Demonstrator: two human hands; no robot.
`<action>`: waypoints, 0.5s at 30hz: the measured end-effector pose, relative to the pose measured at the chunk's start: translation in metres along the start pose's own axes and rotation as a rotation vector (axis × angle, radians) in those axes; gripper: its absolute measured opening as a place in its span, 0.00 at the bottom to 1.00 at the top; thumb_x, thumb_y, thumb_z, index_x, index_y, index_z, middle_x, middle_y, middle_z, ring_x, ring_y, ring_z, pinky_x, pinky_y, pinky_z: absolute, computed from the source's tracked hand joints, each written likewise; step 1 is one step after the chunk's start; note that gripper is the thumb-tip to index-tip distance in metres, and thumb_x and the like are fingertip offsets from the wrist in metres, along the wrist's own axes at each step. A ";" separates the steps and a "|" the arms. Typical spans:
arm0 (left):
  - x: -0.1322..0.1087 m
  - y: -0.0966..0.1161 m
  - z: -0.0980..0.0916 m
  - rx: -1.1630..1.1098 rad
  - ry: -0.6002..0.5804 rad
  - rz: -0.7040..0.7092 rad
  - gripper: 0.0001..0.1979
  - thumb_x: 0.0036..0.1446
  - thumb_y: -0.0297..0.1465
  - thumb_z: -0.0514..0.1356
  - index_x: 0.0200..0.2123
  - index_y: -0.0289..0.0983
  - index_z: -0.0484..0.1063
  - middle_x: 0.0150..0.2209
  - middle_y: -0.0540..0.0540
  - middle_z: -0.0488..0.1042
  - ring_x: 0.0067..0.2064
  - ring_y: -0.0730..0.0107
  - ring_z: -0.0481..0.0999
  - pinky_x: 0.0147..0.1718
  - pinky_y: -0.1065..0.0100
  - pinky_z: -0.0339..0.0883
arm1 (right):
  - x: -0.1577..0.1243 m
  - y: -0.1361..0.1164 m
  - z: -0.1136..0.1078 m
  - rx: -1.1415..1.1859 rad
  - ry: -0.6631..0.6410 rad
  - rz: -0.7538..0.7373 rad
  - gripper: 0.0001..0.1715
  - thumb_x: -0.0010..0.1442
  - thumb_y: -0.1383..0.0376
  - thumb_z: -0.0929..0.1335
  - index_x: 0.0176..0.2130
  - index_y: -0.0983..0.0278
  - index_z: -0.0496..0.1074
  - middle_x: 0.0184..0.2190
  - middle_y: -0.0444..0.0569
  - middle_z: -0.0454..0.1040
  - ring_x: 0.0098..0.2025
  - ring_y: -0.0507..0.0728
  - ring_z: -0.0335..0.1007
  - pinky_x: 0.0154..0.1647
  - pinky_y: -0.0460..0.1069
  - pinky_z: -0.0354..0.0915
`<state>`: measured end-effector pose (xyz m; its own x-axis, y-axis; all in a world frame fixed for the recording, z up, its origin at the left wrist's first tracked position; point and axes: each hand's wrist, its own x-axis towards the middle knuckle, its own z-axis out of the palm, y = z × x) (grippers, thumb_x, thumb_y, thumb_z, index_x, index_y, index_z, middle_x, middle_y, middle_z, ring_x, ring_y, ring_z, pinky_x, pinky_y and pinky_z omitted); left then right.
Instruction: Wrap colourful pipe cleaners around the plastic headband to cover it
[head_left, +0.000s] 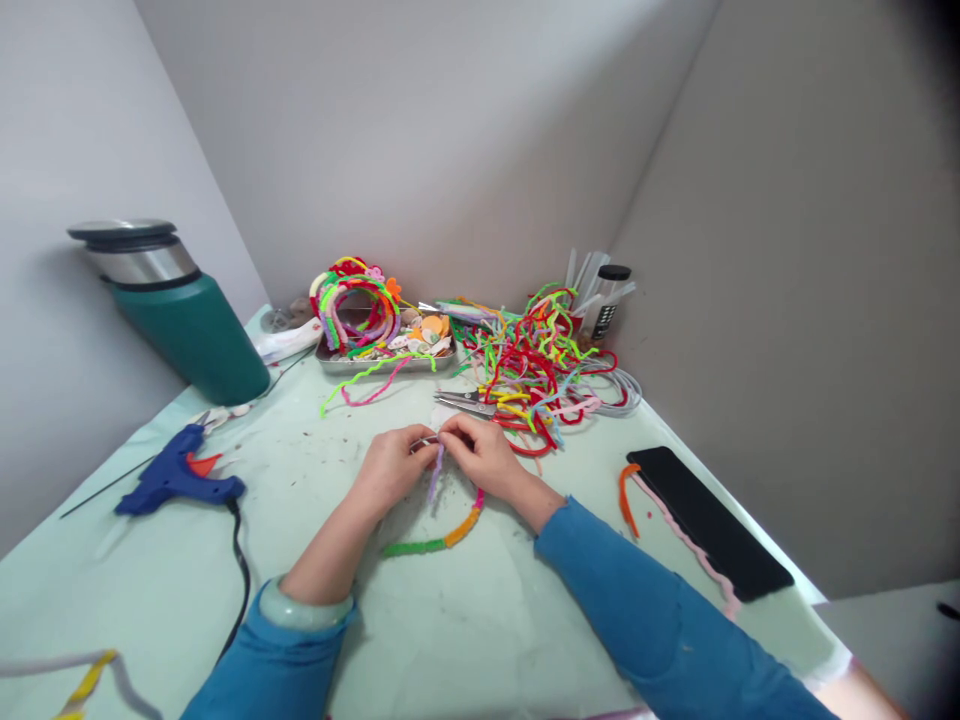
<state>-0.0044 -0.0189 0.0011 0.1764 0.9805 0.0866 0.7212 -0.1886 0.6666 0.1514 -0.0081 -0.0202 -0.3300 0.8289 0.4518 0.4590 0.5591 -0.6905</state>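
Both hands meet above the middle of the table with their fingertips pinched together. My left hand (394, 467) is closed on what looks like a thin band, its end mostly hidden by the fingers. A purple pipe cleaner (436, 475) hangs down between the hands, and my right hand (480, 455) pinches it near its top. From under my right hand curves a band wrapped in green, orange and pink pipe cleaner (463, 529). It bends toward the left, close to the tabletop. Just beyond my right hand lie scissors (469, 404).
A blue glue gun (176, 475) with a black cord lies left, near a teal bottle (187, 330). Behind are a metal tray (375, 368) with wrapped rings and a tangled pipe cleaner heap (536, 350). At right are a black phone (712, 520) and a pink pipe cleaner (686, 540).
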 end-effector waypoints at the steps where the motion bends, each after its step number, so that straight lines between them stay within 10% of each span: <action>1: 0.000 0.000 0.000 0.004 -0.002 0.001 0.14 0.49 0.36 0.52 0.34 0.38 0.75 0.26 0.49 0.76 0.28 0.70 0.69 0.29 0.72 0.57 | 0.000 0.000 0.000 -0.003 -0.001 0.000 0.07 0.58 0.67 0.61 0.32 0.64 0.68 0.26 0.44 0.70 0.28 0.50 0.63 0.30 0.44 0.56; 15: 0.001 0.000 0.000 0.037 -0.010 0.025 0.15 0.51 0.35 0.51 0.35 0.39 0.76 0.30 0.48 0.78 0.31 0.68 0.72 0.31 0.72 0.58 | 0.000 0.000 0.000 -0.013 -0.007 0.007 0.07 0.58 0.66 0.61 0.32 0.64 0.68 0.25 0.43 0.69 0.27 0.49 0.62 0.29 0.44 0.56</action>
<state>-0.0046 -0.0180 0.0013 0.2009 0.9749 0.0958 0.7406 -0.2151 0.6366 0.1515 -0.0081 -0.0198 -0.3323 0.8326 0.4432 0.4720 0.5536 -0.6861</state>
